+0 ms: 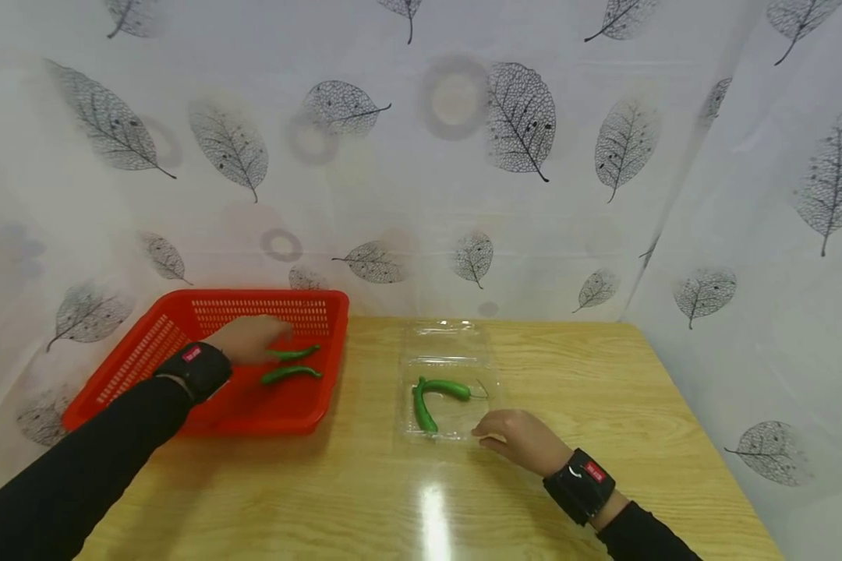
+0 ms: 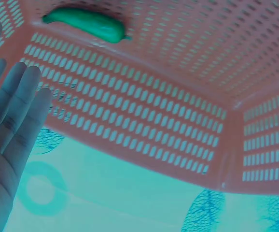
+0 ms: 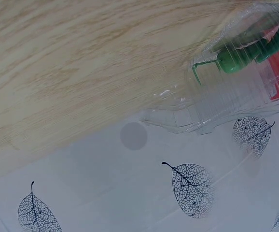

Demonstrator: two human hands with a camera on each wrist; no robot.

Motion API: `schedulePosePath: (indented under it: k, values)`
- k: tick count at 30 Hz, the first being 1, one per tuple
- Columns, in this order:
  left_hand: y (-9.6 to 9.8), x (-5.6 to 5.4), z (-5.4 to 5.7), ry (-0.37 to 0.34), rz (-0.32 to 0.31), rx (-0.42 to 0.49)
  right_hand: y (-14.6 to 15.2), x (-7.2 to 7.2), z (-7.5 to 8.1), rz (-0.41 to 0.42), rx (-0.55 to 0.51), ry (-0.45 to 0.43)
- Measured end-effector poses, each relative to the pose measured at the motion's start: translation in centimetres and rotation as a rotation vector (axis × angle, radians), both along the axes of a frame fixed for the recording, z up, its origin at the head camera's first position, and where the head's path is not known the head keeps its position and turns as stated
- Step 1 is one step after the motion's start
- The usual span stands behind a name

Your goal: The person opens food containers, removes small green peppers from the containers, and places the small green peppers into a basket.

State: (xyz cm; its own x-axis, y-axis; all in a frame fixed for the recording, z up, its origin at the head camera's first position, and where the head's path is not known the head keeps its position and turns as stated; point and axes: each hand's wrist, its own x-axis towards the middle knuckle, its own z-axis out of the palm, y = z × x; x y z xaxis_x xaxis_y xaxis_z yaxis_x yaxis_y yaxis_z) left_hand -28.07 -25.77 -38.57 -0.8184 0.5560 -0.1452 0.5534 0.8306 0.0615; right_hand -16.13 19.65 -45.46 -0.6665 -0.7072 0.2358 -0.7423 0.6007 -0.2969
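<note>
L hand [image 1: 251,339] is over the red basket [image 1: 252,411], a bit blurry in the head view, but the L wrist cam shows fingers pretty much straight, w/ nothing in its grasp. Two green peppers are in there, an upper pepper [image 1: 298,353] right by the hand & a lower pepper [image 1: 291,375] just below it. R hand [image 1: 518,438] is at the near R corner of the clear box [image 1: 456,419], fingers bent; can't tell if it's pinching the rim or just touching, b/c the R wrist cam barely catches it. Box sits on the wood table [image 1: 568,374] R of the basket, lid [image 1: 445,340] flipped back, w/ 2 more peppers [image 1: 449,388] inside, one roughly sideways, one pointing toward the person.
</note>
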Motion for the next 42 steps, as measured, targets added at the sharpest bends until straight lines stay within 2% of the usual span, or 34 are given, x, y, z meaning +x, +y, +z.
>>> schedulePosePath:
  k: [3, 10, 15, 21, 30, 33, 37, 42]
  values:
    - [0.6, 0.3, 0.4, 0.011, 0.0, 0.016, 0.1, -0.1, -0.1, -0.005, 0.003, 0.003]
    - [2.6, 1.3, 1.8, 0.109, -0.075, 0.054, 0.1, -0.2, -0.1, -0.013, 0.002, -0.006]
    - [4.5, 1.8, 2.5, 0.146, -0.109, 0.079, 0.1, -0.2, -0.1, -0.017, 0.0, -0.005]
    - [7.6, 2.6, 3.3, 0.169, -0.151, 0.101, 0.1, -0.2, -0.2, -0.021, -0.004, 0.002]
    - [12.4, 3.9, 3.7, 0.157, -0.209, 0.112, 0.2, -0.1, -0.3, -0.024, 0.0, 0.002]
    - [13.8, 4.1, 3.6, 0.153, -0.253, 0.131, 0.2, -0.1, -0.2, -0.023, -0.005, 0.0]
    - [15.5, 4.1, 2.4, 0.136, -0.339, 0.149, 0.2, 0.0, 0.0, -0.021, -0.011, 0.0]
    - [17.5, 4.6, 1.0, 0.102, -0.42, 0.104, 0.1, 0.1, 0.1, -0.013, -0.015, -0.002]
